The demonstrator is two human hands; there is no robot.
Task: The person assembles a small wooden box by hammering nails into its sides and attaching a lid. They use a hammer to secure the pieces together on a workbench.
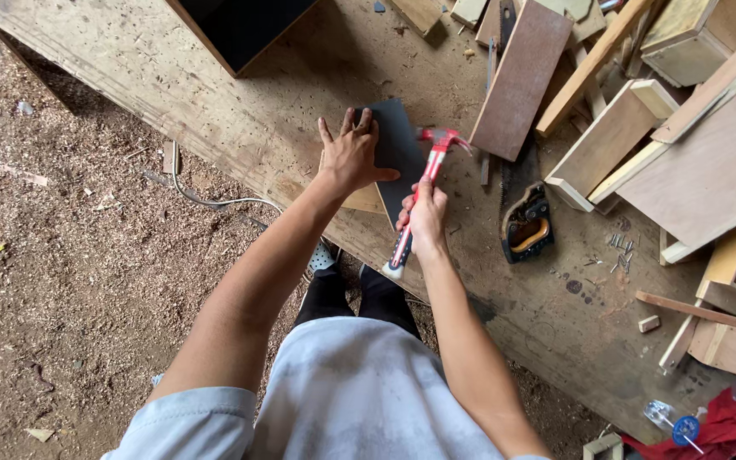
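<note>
My left hand [351, 156] lies flat with fingers spread on the left edge of a dark board [398, 149], pressing it onto a pale wooden piece [363, 199] on the workbench [240, 119]. My right hand [425, 218] grips the handle of a red claw hammer [423, 183]. The hammer's head rests at the board's right edge.
A hand saw with a black and yellow handle [526, 225] lies just right of the hammer. Wood offcuts and small boxes [692, 162] pile up at the right, with loose nails [621, 250] near them. A dark-topped panel [240, 25] stands at the back. Sawdust covers the floor [70, 255] at left.
</note>
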